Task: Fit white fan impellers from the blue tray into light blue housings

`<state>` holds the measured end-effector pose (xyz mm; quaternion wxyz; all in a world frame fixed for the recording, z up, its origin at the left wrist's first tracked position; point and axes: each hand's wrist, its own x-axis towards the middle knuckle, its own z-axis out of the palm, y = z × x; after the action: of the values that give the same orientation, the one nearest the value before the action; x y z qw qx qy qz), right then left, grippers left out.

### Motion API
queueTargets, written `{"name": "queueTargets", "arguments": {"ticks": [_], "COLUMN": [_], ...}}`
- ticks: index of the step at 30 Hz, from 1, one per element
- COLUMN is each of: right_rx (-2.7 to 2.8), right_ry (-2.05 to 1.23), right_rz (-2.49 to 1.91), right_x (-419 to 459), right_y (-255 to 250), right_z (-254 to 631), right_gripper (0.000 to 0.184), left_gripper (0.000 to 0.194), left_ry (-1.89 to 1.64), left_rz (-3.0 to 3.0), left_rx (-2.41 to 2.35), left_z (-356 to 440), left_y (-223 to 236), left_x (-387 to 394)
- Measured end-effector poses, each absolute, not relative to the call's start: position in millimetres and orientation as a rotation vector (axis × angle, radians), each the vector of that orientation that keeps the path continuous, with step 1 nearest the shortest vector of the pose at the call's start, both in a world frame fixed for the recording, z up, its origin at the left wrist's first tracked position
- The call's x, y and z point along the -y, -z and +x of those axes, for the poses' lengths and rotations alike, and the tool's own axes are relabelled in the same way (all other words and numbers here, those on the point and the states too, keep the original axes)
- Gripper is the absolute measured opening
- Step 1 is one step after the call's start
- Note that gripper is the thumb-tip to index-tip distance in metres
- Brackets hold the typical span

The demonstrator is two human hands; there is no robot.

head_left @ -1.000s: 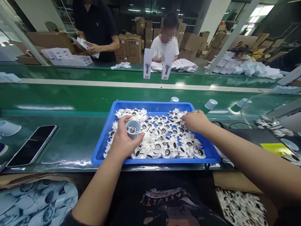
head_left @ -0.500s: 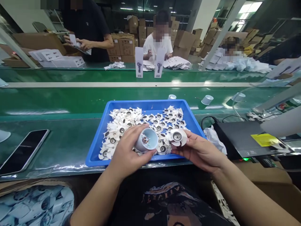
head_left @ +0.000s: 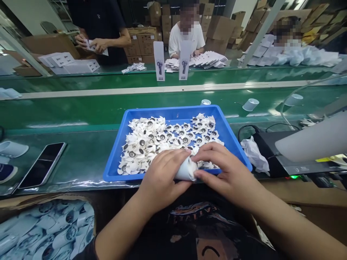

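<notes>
**Both hands closed on one housing at the tray's near edge**

The left hand wraps its fingers around a small pale cylindrical housing, and the right hand closes on the same piece from the other side, thumb and fingers pressing at its open end. The housing sits between the two hands, just over the near rim of the blue tray. The fingers hide whether a white fan impeller is seated inside it; judging from the grip, the two parts are being pushed together, so this one unit looks close to joined but not yet set aside.

Much is left. The blue tray holds a thick layer of loose white impellers, each with a dark metal hub, heaped high on the left and thinner toward the far right corner, where bare blue floor shows. A cardboard box at lower left, below the tabletop, is filled with pale housings. On the green conveyor belt beyond the tray lie three small housings, well apart from each other.

A phone rests face up on the tabletop to the left, and a black device with a crumpled white wrapper beside it stands to the right. Across the belt, other people handle white cartons.
</notes>
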<state>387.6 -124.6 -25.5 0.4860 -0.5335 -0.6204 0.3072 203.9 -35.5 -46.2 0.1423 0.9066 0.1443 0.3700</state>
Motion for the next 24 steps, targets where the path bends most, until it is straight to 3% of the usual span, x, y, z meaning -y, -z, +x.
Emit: {"name": "queueTargets", "arguments": {"ticks": [2,4,10,16,19,23,24], "right_rx": [1.744,1.823,1.825,1.901,1.888,2.03,2.063], "right_ry": [-0.406,-0.283,-0.335,-0.627,-0.735,-0.438,-0.338], "right_rz": [-1.346,-1.319,-1.277,-1.271,-1.249,-1.358,-1.384], "right_x": [123.7,121.0,109.6,124.1,136.7,138.6,137.5], "right_y": [19.1,14.5,19.2,24.3,25.4,34.3,35.6], "right_z": [383.3,380.0,377.3,400.0,408.0,400.7,398.6], "right_gripper": [0.016,0.016,0.013,0.015,0.024,0.048,0.047], "left_gripper": [0.037,0.037,0.036,0.044,0.051,0.052,0.052], "left_ry": [-1.141,-1.225,-1.336,-1.086,-0.996,-0.928,-0.918], "left_rz": [2.633,2.633,2.583,2.648,2.675,2.696,2.696], "left_rx": [-0.402,-0.431,-0.498,-0.581,-0.621,-0.509,-0.482], "left_z": [204.3,204.7,208.4,191.3,182.9,190.3,193.0], "left_y": [44.7,43.0,43.8,48.6,46.1,42.2,41.8], "left_x": [40.7,45.8,52.6,37.3,27.5,25.7,26.5]}}
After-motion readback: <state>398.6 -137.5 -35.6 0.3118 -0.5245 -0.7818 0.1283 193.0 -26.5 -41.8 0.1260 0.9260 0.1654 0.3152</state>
